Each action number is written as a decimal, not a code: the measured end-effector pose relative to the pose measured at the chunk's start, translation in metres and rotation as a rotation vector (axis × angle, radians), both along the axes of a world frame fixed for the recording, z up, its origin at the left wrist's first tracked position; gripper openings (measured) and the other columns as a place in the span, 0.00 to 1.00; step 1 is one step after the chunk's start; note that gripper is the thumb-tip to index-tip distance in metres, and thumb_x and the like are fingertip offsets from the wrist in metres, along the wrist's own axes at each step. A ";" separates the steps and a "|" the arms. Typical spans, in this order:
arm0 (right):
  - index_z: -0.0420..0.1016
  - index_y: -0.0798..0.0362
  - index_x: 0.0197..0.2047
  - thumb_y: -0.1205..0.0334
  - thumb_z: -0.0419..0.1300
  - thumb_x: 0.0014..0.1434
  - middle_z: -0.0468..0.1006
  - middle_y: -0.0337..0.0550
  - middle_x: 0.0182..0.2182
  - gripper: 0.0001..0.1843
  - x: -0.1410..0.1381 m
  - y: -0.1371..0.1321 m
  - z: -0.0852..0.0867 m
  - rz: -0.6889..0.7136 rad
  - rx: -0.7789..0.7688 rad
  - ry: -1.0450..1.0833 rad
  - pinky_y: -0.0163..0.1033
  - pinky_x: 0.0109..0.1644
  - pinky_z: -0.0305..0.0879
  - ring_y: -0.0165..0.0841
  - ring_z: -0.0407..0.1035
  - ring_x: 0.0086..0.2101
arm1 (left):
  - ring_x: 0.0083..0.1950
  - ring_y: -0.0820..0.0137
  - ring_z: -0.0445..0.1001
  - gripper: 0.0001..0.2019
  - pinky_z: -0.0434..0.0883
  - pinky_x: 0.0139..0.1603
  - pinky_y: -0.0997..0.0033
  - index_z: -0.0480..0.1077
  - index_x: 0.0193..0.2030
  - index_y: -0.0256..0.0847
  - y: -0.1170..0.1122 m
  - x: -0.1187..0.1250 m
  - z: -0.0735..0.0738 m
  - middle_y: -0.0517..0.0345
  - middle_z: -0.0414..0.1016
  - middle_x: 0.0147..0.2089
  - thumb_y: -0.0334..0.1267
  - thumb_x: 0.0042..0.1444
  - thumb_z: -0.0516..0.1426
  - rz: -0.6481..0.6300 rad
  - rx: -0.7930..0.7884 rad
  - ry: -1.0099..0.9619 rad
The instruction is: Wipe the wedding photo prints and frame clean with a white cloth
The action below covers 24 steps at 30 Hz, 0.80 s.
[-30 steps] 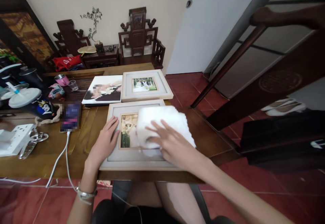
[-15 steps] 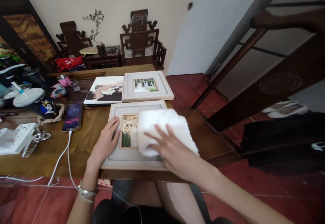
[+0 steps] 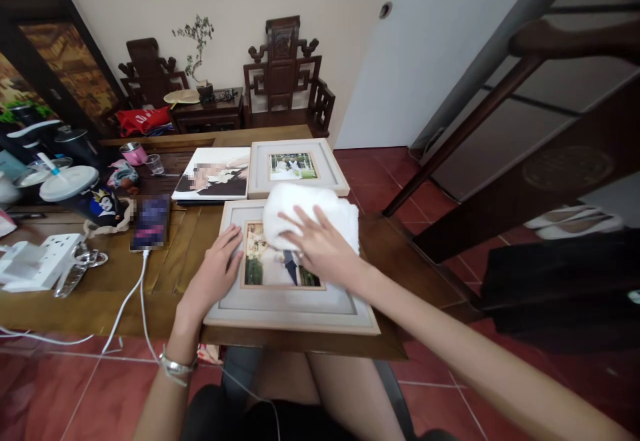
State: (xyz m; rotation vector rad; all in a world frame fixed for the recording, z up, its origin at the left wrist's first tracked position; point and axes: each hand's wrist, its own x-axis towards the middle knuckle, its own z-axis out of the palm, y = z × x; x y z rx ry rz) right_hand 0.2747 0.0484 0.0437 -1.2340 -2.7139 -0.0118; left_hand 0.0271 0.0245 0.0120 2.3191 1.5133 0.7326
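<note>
A pale-framed picture (image 3: 290, 317) lies flat at the table's near edge. My left hand (image 3: 217, 271) rests on its left side with the fingers stretched out, holding nothing. A folded white cloth (image 3: 295, 201) covers the upper right part of this picture and reaches its far edge. My right hand (image 3: 320, 247) is spread over the cloth and holds it against the picture; its thumb is partly hidden. Just beyond lie a second framed photo (image 3: 293, 166) and a white-edged photo print or album (image 3: 220, 171).
On the left are a phone (image 3: 150, 223) on a white cable, a power strip (image 3: 45, 261), a lidded cup (image 3: 70, 184) and a pink mug (image 3: 133, 153). A dark wooden chair (image 3: 500, 181) stands at the right, others by the wall.
My right hand has slid the white cloth away from me and slightly left, uncovering more of the lower photo. My left hand keeps its place on the frame. The view has shifted slightly.
</note>
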 end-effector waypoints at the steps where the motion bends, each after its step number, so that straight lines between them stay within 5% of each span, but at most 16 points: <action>1: 0.70 0.54 0.60 0.76 0.56 0.53 0.54 0.50 0.69 0.30 -0.001 0.013 -0.001 -0.042 0.044 -0.018 0.69 0.68 0.39 0.56 0.42 0.67 | 0.71 0.60 0.56 0.22 0.57 0.70 0.51 0.65 0.63 0.31 0.000 0.000 0.000 0.40 0.62 0.67 0.40 0.67 0.46 -0.003 0.000 -0.003; 6: 0.71 0.54 0.60 0.77 0.54 0.54 0.54 0.50 0.69 0.30 -0.009 0.025 -0.002 -0.036 0.035 -0.110 0.76 0.63 0.42 0.64 0.39 0.67 | 0.71 0.60 0.57 0.22 0.58 0.69 0.50 0.65 0.63 0.35 0.001 0.000 0.000 0.42 0.64 0.67 0.40 0.67 0.47 -0.007 0.010 -0.045; 17: 0.73 0.49 0.58 0.79 0.51 0.52 0.55 0.42 0.69 0.31 0.005 -0.098 0.053 0.323 -0.551 -0.003 0.68 0.66 0.47 0.54 0.40 0.68 | 0.71 0.59 0.57 0.22 0.57 0.70 0.48 0.64 0.63 0.35 -0.001 0.003 0.002 0.42 0.62 0.68 0.40 0.66 0.47 0.055 -0.026 -0.048; 20: 0.73 0.48 0.57 0.78 0.52 0.53 0.54 0.41 0.69 0.30 -0.002 -0.102 0.043 0.347 -0.539 0.059 0.70 0.67 0.43 0.54 0.37 0.68 | 0.71 0.61 0.56 0.22 0.55 0.71 0.50 0.64 0.63 0.34 -0.001 0.003 0.004 0.42 0.62 0.68 0.38 0.67 0.45 0.033 -0.039 -0.037; 24: 0.71 0.50 0.59 0.79 0.51 0.52 0.53 0.43 0.69 0.33 -0.010 -0.071 0.012 0.278 -0.330 0.095 0.69 0.68 0.38 0.51 0.35 0.69 | 0.72 0.61 0.55 0.22 0.55 0.71 0.51 0.65 0.63 0.34 0.000 0.001 0.002 0.41 0.62 0.68 0.37 0.67 0.44 0.003 -0.026 -0.032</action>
